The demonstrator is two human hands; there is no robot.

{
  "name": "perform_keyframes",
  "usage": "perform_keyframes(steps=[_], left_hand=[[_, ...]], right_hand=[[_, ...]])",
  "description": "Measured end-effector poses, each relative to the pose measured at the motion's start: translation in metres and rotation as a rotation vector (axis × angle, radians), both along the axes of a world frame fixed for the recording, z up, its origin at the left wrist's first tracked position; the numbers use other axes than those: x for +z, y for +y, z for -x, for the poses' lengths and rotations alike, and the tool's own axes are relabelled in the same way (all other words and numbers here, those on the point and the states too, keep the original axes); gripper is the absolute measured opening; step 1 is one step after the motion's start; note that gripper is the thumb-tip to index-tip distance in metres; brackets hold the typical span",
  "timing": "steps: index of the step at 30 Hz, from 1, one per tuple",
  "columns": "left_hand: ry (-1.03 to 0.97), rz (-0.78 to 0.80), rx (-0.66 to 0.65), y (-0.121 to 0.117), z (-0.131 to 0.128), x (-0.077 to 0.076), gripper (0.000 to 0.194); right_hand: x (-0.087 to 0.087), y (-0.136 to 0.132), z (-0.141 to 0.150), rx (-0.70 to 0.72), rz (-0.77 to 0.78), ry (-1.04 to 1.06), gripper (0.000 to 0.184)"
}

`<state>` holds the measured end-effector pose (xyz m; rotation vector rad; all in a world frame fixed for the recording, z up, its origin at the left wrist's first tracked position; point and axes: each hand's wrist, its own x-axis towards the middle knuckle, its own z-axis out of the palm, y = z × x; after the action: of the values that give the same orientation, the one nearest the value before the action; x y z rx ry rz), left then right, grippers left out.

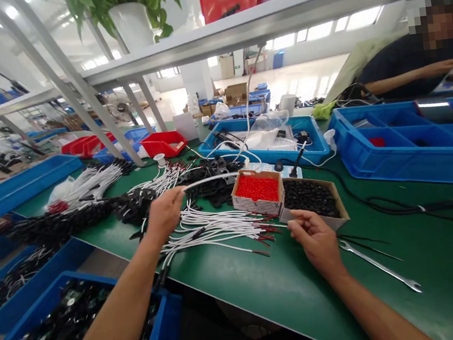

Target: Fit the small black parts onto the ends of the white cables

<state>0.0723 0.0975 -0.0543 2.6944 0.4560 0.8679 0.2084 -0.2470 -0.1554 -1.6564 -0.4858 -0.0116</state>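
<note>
My left hand is closed round a white cable, which arches right toward a small cardboard box of red caps. Beside a second box of small black parts, the fingers of my right hand are pinched together. A thin white cable end runs into those fingertips; its tip is hidden. Between my hands lies a bundle of white cables with red and black wire ends pointing right. Black parts are heaped behind the bundle.
An open-ended wrench and black cable ties lie right of my right hand. Blue bins and a power strip stand behind. A bin of black parts is lower left. A shelf crosses above; a person sits opposite.
</note>
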Motion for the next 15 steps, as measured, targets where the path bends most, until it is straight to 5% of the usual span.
perform_keyframes(steps=[4,8,11,15], left_hand=[[0.098,-0.233,0.376,0.079,-0.007,0.050,0.039],[0.333,-0.347,0.560,0.138,-0.019,0.058,0.039],[0.397,-0.398,0.517,0.135,-0.036,0.041,0.045],[0.304,-0.344,0.287,0.089,-0.073,0.006,0.041]], right_hand=[[-0.007,0.003,-0.003,0.059,0.126,0.041,0.040],[-0.012,0.007,-0.005,0.109,0.214,0.059,0.040],[-0.014,0.010,-0.005,0.140,0.241,0.075,0.040],[-0.013,0.011,-0.006,0.166,0.250,0.071,0.039]])
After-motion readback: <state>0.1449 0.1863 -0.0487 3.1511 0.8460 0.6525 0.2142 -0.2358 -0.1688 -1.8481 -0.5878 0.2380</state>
